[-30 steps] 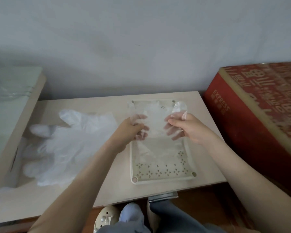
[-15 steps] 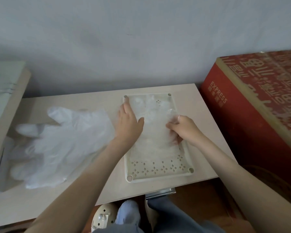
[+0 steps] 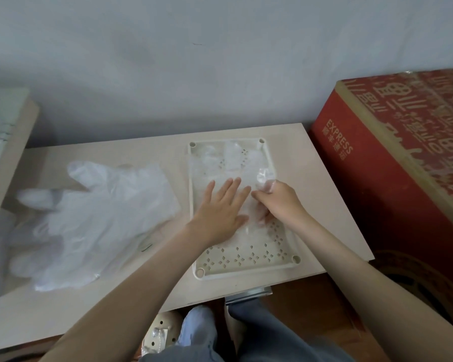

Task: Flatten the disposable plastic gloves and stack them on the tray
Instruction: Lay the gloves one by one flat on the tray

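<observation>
A single head-worn camera looks forward and steeply down, close above the pale wooden tabletop point(image 3: 311, 184). A grey plastered wall point(image 3: 220, 61) fills its upper half.

The tray point(image 3: 242, 267) was cream, pierced with small diamond-shaped cutouts set in clusters. The gloves point(image 3: 100, 220) heaped toward the table's point(image 3: 311, 194) left edge were translucent milky white. The table was pale beige. The box point(image 3: 392, 163) past its right edge was red, patterned in gold, lettered "EXPRESS".

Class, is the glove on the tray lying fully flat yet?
Not fully: the glove lies spread in the tray, but its right edge stands crumpled.
</observation>
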